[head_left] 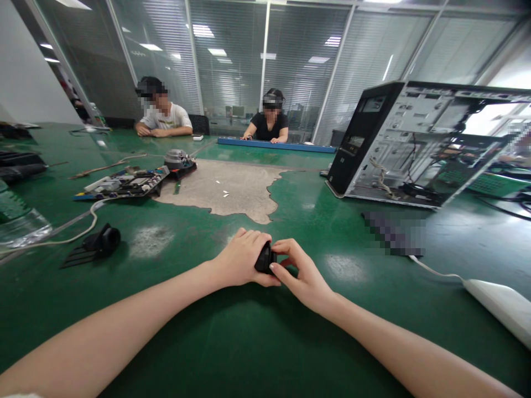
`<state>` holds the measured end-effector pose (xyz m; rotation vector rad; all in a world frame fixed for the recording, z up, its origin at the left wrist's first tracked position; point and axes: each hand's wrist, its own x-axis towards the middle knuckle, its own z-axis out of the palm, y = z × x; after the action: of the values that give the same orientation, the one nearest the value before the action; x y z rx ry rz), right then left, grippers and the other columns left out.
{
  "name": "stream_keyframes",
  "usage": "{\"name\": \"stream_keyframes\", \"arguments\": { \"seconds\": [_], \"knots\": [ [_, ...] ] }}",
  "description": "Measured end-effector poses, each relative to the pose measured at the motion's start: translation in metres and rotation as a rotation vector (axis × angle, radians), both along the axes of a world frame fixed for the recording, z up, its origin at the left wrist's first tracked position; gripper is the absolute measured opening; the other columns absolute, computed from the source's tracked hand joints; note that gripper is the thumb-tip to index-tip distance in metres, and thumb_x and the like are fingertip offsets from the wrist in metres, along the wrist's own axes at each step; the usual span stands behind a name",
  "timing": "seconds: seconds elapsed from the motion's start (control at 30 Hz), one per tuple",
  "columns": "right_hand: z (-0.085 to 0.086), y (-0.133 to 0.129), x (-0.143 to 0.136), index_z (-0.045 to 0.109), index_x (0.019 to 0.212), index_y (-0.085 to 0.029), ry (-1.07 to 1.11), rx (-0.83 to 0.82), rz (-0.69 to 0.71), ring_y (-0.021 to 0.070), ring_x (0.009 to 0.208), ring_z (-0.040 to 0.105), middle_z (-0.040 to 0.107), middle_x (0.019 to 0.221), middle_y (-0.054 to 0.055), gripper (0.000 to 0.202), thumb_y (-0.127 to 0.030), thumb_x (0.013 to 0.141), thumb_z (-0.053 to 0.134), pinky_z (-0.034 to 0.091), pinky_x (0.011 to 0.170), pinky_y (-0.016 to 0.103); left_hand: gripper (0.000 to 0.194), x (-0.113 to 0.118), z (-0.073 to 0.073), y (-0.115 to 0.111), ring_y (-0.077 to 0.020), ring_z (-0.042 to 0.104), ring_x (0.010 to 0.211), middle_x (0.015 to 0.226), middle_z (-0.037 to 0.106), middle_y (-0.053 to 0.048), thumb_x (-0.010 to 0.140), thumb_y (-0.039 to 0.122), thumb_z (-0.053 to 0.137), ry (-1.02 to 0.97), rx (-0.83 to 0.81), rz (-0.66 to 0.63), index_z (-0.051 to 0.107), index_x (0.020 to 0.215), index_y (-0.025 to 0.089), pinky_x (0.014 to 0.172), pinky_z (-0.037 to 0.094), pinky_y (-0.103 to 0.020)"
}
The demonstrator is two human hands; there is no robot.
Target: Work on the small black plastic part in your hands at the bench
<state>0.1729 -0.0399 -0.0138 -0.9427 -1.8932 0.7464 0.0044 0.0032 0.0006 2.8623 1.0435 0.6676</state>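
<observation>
A small black plastic piece is held between my two hands, just above the near middle of the green table. My left hand wraps around it from the left, fingers over the top and thumb below. From the other side, my right hand pinches its right end between thumb and fingertips. Much of the piece is hidden by the hands, so its kind cannot be made out. Off to the left lies a black part with a round ring and flat prongs.
A circuit board and a metal fan-like cooler lie beyond, near a bare worn patch. An opened computer case stands at right, with a blurred phone-like item and white device. Two people sit opposite.
</observation>
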Motion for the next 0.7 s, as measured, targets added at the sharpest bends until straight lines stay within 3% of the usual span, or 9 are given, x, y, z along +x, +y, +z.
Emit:
{"name": "stream_keyframes", "arguments": {
  "seconds": [0.3,0.53,0.7],
  "knots": [
    [-0.0006,0.0019,-0.0010,0.041,0.104,-0.021,0.002,-0.162,0.013,0.0159,0.084,0.054,0.051,0.095,0.004,0.027,-0.017,0.079,0.051,0.050,0.069,0.031,0.061,-0.0002,0.0001,0.0004,-0.0239,0.052,0.081,0.090,0.056,-0.007,0.057,0.061,0.060,0.022,0.010,0.011,0.046,0.095,0.016,0.073,0.032,-0.035],
    [0.0003,-0.0002,-0.0005,0.045,0.098,-0.022,0.019,-0.025,0.016,0.0172,0.093,0.051,0.047,0.100,0.005,0.022,-0.016,0.078,0.052,0.049,0.072,0.030,0.063,0.0000,0.0001,0.0001,-0.0242,0.052,0.083,0.092,0.057,-0.008,0.059,0.062,0.058,0.013,0.018,0.001,0.045,0.099,0.014,0.075,0.032,-0.036],
    [-0.0022,0.0019,-0.0003,0.044,0.100,-0.022,0.024,-0.076,0.018,0.0164,0.091,0.053,0.048,0.097,0.004,0.020,-0.019,0.081,0.051,0.049,0.071,0.030,0.065,-0.0005,-0.0001,0.0007,-0.0237,0.052,0.082,0.091,0.057,-0.006,0.056,0.063,0.060,0.008,0.016,0.002,0.045,0.097,0.015,0.074,0.032,-0.035]
  ]
}}
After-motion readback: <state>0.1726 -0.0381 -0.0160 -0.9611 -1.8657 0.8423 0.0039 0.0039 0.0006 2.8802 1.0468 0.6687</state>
